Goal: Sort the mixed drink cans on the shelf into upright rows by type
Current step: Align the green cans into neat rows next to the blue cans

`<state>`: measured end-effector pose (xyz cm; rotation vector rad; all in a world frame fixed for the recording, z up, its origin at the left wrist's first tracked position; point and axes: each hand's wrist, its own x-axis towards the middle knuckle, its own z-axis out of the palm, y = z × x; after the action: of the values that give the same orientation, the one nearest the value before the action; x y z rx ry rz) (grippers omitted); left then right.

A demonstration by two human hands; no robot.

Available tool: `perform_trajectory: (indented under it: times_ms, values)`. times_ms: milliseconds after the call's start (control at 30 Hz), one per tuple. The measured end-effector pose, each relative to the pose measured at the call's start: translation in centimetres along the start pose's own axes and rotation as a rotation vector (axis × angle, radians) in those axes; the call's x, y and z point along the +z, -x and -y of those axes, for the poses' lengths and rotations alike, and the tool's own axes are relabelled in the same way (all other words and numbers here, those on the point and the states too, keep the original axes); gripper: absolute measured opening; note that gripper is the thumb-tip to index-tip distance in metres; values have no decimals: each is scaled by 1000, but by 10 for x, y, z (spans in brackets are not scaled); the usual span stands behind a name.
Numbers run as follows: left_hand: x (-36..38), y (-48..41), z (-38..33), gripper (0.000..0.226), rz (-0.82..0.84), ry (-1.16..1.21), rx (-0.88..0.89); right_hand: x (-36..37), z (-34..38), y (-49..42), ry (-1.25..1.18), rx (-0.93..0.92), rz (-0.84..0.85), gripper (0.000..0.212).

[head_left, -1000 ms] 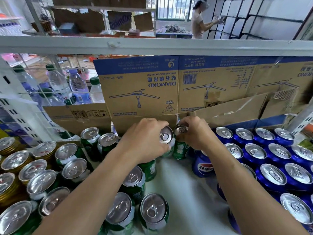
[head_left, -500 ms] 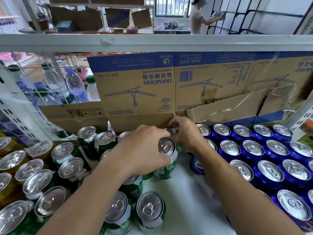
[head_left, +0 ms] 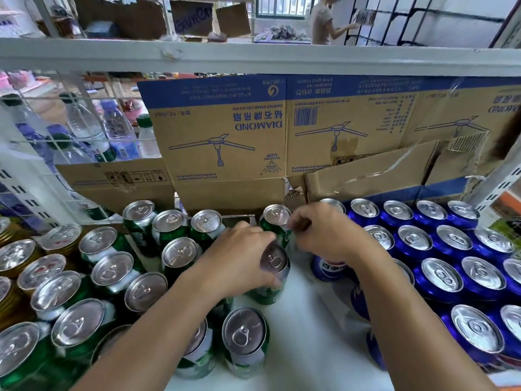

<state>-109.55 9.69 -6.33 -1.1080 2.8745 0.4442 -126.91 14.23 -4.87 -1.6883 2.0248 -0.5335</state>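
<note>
The left grip was curled round a front green can, which stood upright on the white shelf, in the gap between the two groups; the right grip had its fingers curled against the right side of a rear green can, upright just behind the first and close to the cardboard box; other green cans stood to the left, blue cans in rows to the right, gold cans at the far left.

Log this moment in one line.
left hand grips front green can | right hand holds rear green can | blue cans upright at right
</note>
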Motion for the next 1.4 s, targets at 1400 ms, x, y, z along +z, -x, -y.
perform_trajectory:
  times_ms: [1400]
  values:
    - [-11,10,42,50,-76,43,-149,38,8,14,-20,-2,-178,59]
